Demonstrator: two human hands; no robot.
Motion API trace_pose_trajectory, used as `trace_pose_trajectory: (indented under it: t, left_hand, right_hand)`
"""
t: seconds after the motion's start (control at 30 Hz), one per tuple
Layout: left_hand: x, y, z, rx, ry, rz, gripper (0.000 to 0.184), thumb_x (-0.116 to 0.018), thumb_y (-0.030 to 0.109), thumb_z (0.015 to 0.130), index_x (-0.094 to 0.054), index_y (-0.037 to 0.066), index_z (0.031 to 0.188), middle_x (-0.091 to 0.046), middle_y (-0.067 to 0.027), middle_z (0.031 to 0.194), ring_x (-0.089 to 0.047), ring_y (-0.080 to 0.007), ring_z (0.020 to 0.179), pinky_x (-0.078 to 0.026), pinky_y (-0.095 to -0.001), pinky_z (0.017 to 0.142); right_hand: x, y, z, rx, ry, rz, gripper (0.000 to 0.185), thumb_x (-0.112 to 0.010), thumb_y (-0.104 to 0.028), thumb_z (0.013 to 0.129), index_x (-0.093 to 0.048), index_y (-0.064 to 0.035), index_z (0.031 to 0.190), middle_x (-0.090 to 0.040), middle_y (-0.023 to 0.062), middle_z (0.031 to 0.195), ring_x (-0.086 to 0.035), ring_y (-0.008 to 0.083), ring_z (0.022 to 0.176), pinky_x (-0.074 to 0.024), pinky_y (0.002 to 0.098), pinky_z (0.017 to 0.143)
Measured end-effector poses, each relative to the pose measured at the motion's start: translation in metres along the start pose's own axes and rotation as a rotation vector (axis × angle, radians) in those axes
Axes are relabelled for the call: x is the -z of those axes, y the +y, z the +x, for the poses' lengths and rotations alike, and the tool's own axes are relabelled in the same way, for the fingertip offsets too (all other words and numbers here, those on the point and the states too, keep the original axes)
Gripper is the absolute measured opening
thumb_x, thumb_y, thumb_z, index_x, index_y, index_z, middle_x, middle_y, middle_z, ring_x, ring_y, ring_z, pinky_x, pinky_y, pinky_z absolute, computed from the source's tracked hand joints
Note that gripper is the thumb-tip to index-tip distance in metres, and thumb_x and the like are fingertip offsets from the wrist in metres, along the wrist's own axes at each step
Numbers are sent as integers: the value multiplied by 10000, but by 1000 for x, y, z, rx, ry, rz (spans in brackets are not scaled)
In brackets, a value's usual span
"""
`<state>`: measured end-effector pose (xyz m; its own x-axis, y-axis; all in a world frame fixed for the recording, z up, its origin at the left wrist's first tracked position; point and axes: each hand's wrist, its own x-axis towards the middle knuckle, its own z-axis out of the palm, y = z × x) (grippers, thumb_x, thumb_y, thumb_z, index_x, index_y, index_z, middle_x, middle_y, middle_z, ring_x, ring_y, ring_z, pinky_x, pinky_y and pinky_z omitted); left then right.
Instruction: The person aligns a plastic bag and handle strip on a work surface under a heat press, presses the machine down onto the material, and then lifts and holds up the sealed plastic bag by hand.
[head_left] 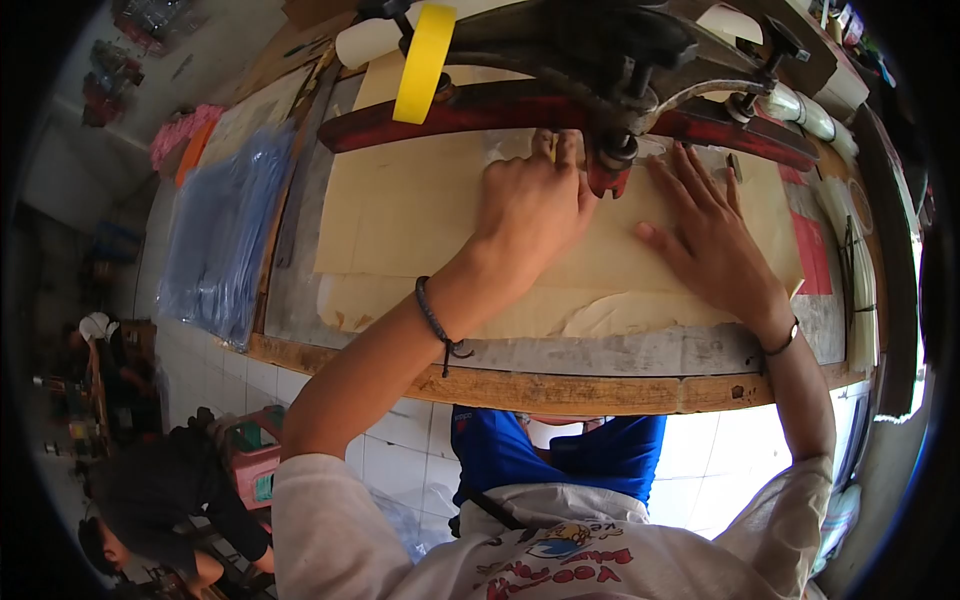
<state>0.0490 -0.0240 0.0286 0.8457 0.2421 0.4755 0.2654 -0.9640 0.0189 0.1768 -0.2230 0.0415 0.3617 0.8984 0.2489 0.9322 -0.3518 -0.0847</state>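
My left hand rests on a tan sheet, close under a red bar. Its fingers are bent and drawn together; what they grip, if anything, is hidden. My right hand lies on the same sheet with its fingers spread, the fingertips near the bar's lower edge. Clear plastic shows at the fingertips of my left hand. A black metal frame carries the red bar above the sheet. Between my hands, a red bracket with a dark knob projects down from the bar.
A yellow tape roll hangs on the frame. Stacked clear plastic bags lie at the left, near an orange item. The worktable has a wooden front edge. Another person bends low at the lower left.
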Motion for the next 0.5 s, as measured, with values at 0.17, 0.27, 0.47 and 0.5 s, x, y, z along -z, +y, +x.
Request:
trace_pose_trajectory:
  t: [0.17,0.27,0.47,0.5]
  left_hand:
    - [-1,0,-1,-3,20,11,419,-696,308,862,-655,-25,1113,-730,-204,1116,-735,-297,682,-608,-405,601]
    - [0,-1,0,-4,10,3,416,-701,306,859,-658,-18,1115,-735,-195,1088,-730,-300,672,-605,-401,592]
    - [-5,-5,2,-4,1,-3,428,-704,325,858,-668,-19,1110,-739,-180,1076,-735,-299,709,-610,-407,629]
    - [-7,-9,2,3,-22,-22,445,-703,329,859,-670,-24,1127,-740,-180,1083,-739,-297,727,-613,-409,645]
  right_hand:
    - [-1,0,0,5,5,-7,745,-550,-527,1012,-427,-4,1528,-376,301,1581,-310,410,1516,-135,607,1245]
    - [-1,0,0,8,3,-8,738,-549,-521,1014,-429,-3,1527,-376,305,1579,-310,412,1515,-129,613,1243]
    - [0,-1,2,11,-11,4,744,-541,-523,1016,-422,3,1529,-363,319,1581,-298,427,1517,-121,622,1241]
    - [1,-2,2,8,-18,8,748,-542,-524,1016,-419,5,1530,-360,321,1582,-295,430,1517,-121,621,1241]
